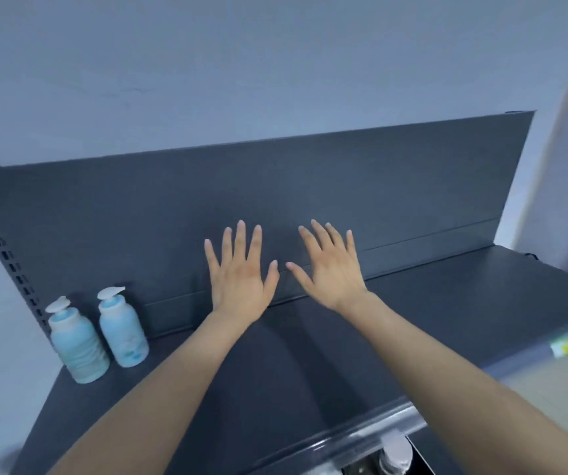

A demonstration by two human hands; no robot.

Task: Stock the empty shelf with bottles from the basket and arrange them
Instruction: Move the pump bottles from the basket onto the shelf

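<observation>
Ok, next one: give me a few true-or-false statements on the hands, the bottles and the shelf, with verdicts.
1. The nearer bottle and the farther bottle both stand upright at the left end of the shelf. True.
2. The left hand grips a bottle. False: its fingers are spread and it holds nothing.
3. The right hand is open, fingers spread. True.
4. Bottles fill the shelf's right half. False: no bottle stands there.
5. Both bottles have red bodies. False: they are light blue with white pumps.
</observation>
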